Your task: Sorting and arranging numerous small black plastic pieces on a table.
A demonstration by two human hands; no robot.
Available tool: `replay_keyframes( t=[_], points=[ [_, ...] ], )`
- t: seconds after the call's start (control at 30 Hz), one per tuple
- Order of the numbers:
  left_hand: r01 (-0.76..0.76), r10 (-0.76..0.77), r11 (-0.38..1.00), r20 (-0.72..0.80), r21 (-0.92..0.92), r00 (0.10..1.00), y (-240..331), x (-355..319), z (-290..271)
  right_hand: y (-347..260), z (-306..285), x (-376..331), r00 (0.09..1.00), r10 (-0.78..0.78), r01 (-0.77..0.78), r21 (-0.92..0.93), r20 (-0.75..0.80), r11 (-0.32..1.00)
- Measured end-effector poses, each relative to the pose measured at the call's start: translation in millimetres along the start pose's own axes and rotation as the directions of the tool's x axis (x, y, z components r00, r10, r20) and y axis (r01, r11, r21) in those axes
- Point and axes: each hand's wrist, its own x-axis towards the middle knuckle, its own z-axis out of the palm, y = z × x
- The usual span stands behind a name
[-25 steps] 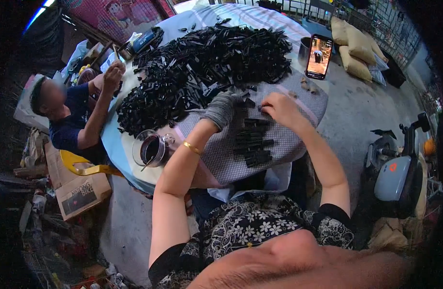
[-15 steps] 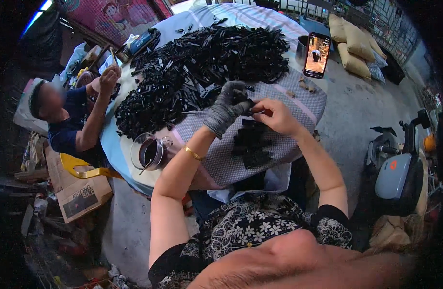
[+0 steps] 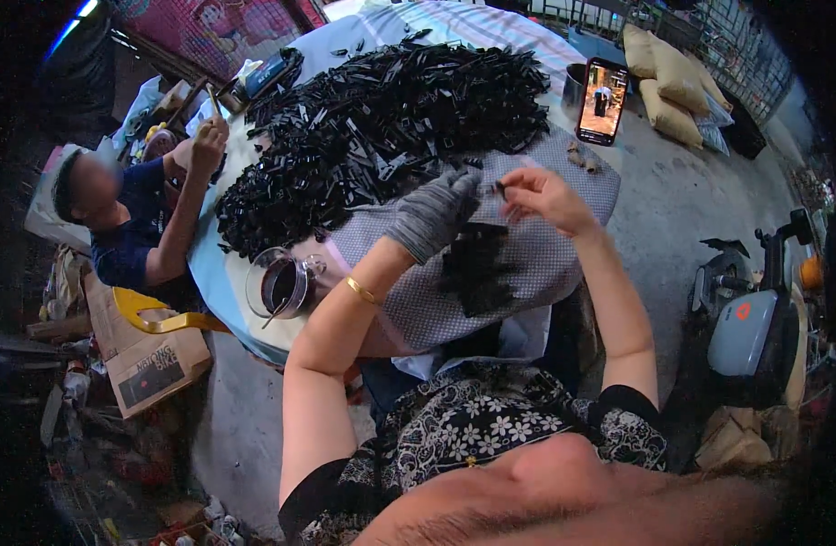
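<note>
My left hand (image 3: 441,214), in a grey knitted glove, is curled over the front edge of a big heap of black plastic pieces (image 3: 391,118). Its fingers are bent and blurred, and whatever they hold is hidden. To its right, my bare right hand (image 3: 550,202) pinches a small black piece (image 3: 500,188) between thumb and fingertips. Below both hands, a smaller group of black pieces (image 3: 477,268) lies on the grey patterned cloth (image 3: 409,305), close to the table's near edge.
A glass cup of dark drink (image 3: 282,284) with a spoon stands at the left. A phone (image 3: 602,102) leans against a metal cup (image 3: 573,86) at the right, near small brown bits (image 3: 582,156). Across the left side sits another person (image 3: 131,218). A scooter (image 3: 750,328) stands at right.
My hands have come apart: the right has moved up and right with the small black piece, while the left has turned its back upward.
</note>
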Motion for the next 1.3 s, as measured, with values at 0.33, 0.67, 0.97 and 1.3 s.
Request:
replay_keyframes(
  t=[0.33,0.67,0.97,1.3],
  points=[
    [0.101,-0.073,0.989,0.232,-0.111,0.970,-5.8,3.9,-1.4,27.3,6.7,4.0,0.855,-0.519,0.261,-0.873,0.011,0.411],
    [0.150,-0.119,0.983,0.260,-0.103,0.958,-1.7,4.5,-3.5,31.7,10.1,9.0,0.806,-0.571,0.306,-0.934,0.152,0.183],
    [0.101,-0.089,0.993,0.185,-0.061,0.979,0.7,3.8,-3.2,30.6,10.3,8.8,0.814,-0.562,0.307,-0.931,0.149,0.198],
    [0.038,-0.062,0.993,0.228,0.108,0.972,4.2,7.3,0.0,31.5,9.1,8.5,0.808,-0.567,0.335,-0.916,0.159,0.221]
  ],
)
